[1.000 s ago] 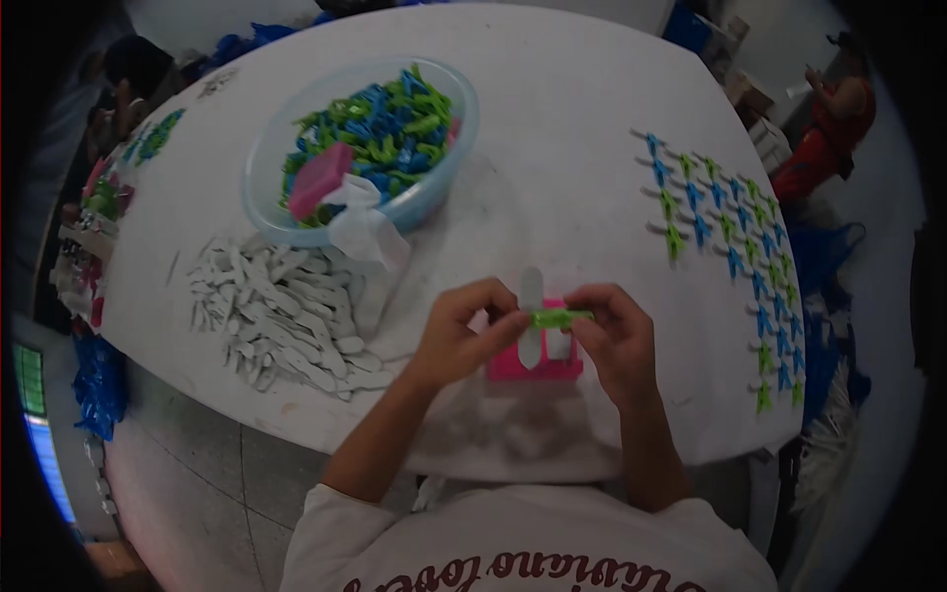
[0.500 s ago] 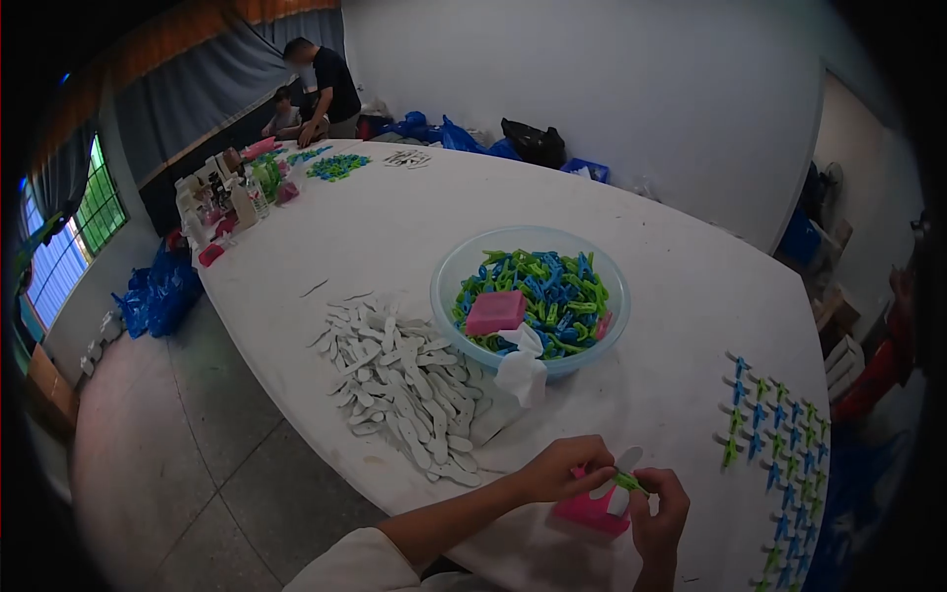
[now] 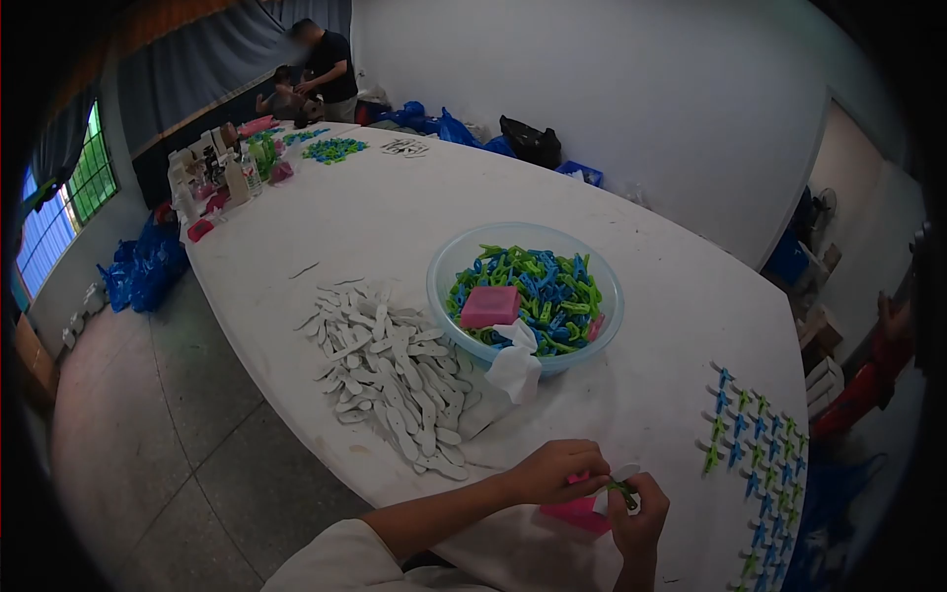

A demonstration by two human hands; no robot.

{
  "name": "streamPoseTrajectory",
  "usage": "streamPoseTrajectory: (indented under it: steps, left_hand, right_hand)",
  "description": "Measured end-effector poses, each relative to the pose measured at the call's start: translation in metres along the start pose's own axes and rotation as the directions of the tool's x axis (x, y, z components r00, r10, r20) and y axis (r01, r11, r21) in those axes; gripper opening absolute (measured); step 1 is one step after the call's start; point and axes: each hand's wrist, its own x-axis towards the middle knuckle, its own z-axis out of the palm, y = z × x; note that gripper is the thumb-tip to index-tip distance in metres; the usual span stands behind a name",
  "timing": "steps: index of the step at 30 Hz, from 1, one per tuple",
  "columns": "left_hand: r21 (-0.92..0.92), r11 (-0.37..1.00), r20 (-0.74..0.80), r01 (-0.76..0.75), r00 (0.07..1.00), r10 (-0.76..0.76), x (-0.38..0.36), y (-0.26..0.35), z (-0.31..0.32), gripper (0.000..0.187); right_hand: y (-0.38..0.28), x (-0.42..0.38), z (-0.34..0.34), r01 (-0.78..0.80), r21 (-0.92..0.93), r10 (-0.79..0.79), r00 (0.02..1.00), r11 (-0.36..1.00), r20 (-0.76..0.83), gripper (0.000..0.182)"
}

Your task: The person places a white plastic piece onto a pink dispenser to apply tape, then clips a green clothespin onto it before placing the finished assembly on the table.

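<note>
My left hand (image 3: 560,474) is closed, its thumb and fingertips pinching a white flat paddle-shaped piece (image 3: 628,472). Facing it, my right hand (image 3: 639,513) grips a small green clothespin (image 3: 623,489) that meets this white piece. My fingers cover part of both. Just under my hands, a pink block (image 3: 575,515) rests on the table. To the left lies a heap of similar white flat pieces (image 3: 390,370).
A clear bowl (image 3: 443,331) holds blue and green clothespins, another pink block (image 3: 490,307) and a crumpled white tissue (image 3: 515,367) over its rim. Rows of clothespins with white pieces (image 3: 758,464) cover the table's right side. Two people (image 3: 330,69) are at the far end, near bottles (image 3: 237,183).
The view has shifted slightly. My hands remain together over the pink block, and the clothespin and white piece have turned a little between my fingers.
</note>
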Motion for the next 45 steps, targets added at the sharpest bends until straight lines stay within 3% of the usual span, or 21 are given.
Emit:
streamPoseTrajectory:
  steps: [13,31,33,36,45]
  left_hand:
    - [0.147,0.984,0.016,-0.1,0.995,0.099,0.003,-0.001,-0.005,0.018]
    - [0.205,0.97,0.027,-0.13,0.992,0.127,0.008,0.002,-0.008,0.019]
    - [0.193,0.974,0.027,-0.118,0.993,0.115,0.01,0.0,-0.006,0.019]
    - [0.244,0.965,0.062,-0.099,0.994,0.086,0.009,0.002,-0.006,0.018]
    - [0.237,0.971,0.034,-0.034,0.999,0.026,0.009,0.002,-0.005,0.018]
  right_hand:
    - [-0.005,0.002,0.002,0.024,-0.001,-0.024,0.999,1.0,-0.029,0.013]
    - [0.0,0.0,-0.001,0.098,-0.066,-0.098,0.995,0.993,-0.002,0.015]
    - [-0.008,0.005,-0.006,0.156,-0.059,-0.157,0.988,0.986,-0.003,0.015]
    - [-0.008,0.001,-0.009,0.096,-0.078,-0.1,0.994,0.992,-0.046,0.016]
    - [-0.002,0.0,-0.005,0.134,-0.015,-0.134,0.991,0.991,0.002,0.019]
